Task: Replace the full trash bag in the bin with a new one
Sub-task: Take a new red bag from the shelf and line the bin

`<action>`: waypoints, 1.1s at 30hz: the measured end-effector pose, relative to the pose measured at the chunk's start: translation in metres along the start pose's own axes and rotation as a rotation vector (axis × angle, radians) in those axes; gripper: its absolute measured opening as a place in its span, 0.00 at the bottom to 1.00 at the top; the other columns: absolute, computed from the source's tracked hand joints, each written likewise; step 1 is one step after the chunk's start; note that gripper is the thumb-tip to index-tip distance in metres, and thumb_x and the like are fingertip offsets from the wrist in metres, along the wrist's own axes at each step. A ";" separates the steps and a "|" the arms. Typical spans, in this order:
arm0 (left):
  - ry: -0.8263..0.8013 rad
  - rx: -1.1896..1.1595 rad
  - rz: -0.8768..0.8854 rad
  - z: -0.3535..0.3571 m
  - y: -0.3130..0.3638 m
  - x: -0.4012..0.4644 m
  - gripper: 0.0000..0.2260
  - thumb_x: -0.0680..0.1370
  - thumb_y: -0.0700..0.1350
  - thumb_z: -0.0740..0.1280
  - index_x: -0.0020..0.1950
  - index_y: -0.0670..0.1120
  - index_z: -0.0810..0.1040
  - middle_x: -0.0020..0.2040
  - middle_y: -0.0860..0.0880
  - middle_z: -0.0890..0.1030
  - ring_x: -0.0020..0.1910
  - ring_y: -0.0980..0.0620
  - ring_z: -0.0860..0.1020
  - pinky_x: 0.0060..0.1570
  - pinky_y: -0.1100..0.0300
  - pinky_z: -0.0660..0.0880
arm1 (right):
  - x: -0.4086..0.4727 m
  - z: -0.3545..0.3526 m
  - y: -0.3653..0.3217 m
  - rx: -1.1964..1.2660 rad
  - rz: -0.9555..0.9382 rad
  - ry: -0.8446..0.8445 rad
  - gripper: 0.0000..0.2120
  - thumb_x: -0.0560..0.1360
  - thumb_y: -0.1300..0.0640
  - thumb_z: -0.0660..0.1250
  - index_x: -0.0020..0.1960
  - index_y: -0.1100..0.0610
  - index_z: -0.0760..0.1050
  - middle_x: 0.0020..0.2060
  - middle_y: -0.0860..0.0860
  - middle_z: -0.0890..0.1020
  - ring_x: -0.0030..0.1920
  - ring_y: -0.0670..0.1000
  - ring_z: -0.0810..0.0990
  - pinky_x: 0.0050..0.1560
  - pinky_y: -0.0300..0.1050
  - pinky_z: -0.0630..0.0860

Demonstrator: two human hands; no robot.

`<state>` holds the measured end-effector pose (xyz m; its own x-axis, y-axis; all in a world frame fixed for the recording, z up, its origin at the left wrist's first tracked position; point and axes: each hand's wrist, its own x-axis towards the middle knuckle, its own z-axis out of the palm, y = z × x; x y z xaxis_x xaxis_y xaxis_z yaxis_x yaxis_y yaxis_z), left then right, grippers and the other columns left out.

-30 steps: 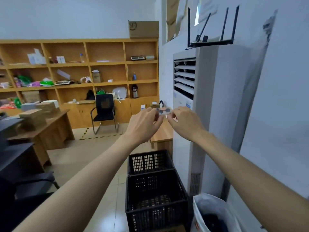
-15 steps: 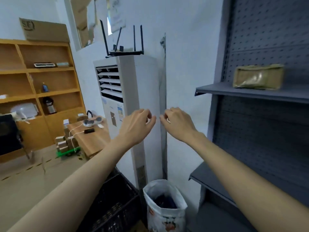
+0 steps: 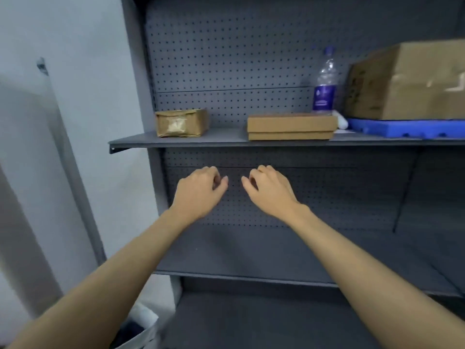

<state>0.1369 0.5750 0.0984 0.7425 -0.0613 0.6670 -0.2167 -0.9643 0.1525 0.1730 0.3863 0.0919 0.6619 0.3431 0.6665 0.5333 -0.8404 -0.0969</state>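
The white plastic trash bag, with dark contents showing inside its open mouth, sits at the lower left edge of the view, on the floor beside the foot of the dark grey metal shelving unit; whether a bin surrounds it cannot be told, as only its upper rim is in frame. The bag appears neither tied nor lifted, and no fresh bag is visible anywhere, so the task is judged to be at its very beginning: removal, disposal and relining all remain. The left hand and right hand are held forward at mid-height, well above and apart from the bag, in front of the perforated back panel. The fingers of each hand are curled loosely inward, thumbs near forefingers; nothing can be seen in either grasp, though the palms are hidden. On the upper shelf stand a small gold-brown wrapped packet, a flat brown cardboard box, a clear plastic water bottle with a purple label, and a large cardboard carton resting on a blue corrugated plastic tray.
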 end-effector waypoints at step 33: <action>-0.263 -0.783 0.867 0.154 0.844 -0.079 0.16 0.81 0.58 0.57 0.49 0.47 0.75 0.48 0.48 0.79 0.52 0.46 0.75 0.46 0.52 0.69 | -0.516 -0.482 0.444 -0.851 1.112 0.083 0.23 0.81 0.42 0.54 0.51 0.60 0.76 0.49 0.56 0.79 0.54 0.58 0.76 0.50 0.52 0.73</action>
<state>-0.0074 -0.2737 0.0623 0.2455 -0.7521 0.6116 -0.9684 -0.1622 0.1893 -0.1855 -0.3658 0.0612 0.4724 -0.6619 0.5820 -0.7409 -0.6559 -0.1446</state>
